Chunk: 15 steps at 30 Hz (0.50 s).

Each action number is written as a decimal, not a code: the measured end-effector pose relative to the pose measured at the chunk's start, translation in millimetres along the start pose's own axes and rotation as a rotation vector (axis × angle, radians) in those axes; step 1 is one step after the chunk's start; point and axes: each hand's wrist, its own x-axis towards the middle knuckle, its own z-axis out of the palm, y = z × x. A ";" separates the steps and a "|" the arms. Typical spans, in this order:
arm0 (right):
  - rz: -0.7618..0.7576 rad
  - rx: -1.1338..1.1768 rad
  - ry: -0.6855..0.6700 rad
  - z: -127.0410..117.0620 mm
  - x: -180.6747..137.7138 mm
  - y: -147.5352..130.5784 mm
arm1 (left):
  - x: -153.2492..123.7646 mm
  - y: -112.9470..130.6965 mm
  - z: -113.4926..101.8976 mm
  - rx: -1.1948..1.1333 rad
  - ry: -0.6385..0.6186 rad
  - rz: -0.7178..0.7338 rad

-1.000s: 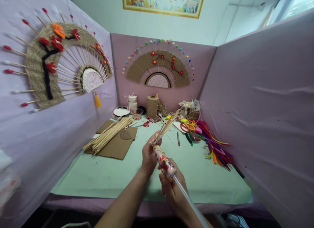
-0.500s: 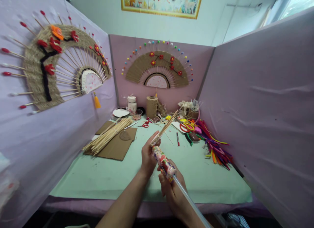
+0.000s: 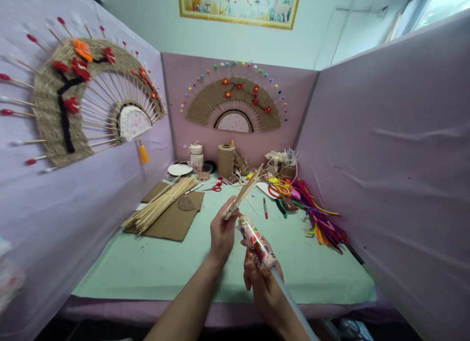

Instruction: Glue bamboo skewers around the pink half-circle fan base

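Between the fingers of my left hand (image 3: 221, 237) is a small pale, patterned piece (image 3: 230, 210) with several thin bamboo sticks (image 3: 251, 182) pointing up and away from it. My right hand (image 3: 263, 284) is wrapped round a hot glue gun (image 3: 256, 239) covered in a colourful pattern. A long translucent glue stick (image 3: 292, 302) runs out of the gun's back end toward me. The gun's nozzle is close to the base of the sticks; whether it touches cannot be made out.
A bundle of bamboo sticks (image 3: 165, 204) lies on brown cardboard (image 3: 174, 228) at the left. Red-handled scissors (image 3: 216, 187), a twine spool (image 3: 225, 161) and a jar (image 3: 196, 156) stand behind. Pipe cleaners (image 3: 326, 223) and a red pen (image 3: 265, 209) lie right. Fans (image 3: 200, 102) decorate the partitions.
My right hand has drawn the glue gun a little to the right, away from my left fingers. The held sticks have tilted slightly, and the view has shifted a little.
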 end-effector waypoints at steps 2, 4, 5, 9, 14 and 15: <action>0.001 0.008 0.005 -2.2 0.2 1.7 | 0.0 1.8 0.8 -0.002 0.010 -0.009; -0.003 -0.011 0.015 -7.7 4.4 3.1 | 0.9 3.0 2.5 -0.040 0.035 -0.035; -0.006 -0.038 0.032 -12.8 8.4 4.3 | 1.8 3.2 3.4 -0.076 0.053 -0.058; 0.047 -0.312 0.109 -52.8 32.7 18.5 | 7.6 5.2 6.8 -0.267 0.128 -0.187; 0.388 -0.859 0.110 -116.3 49.9 61.5 | 9.3 13.8 6.9 -0.522 0.132 -0.269; 0.431 -0.941 0.073 -125.2 49.0 70.4 | 8.6 14.8 6.3 -0.558 0.112 -0.257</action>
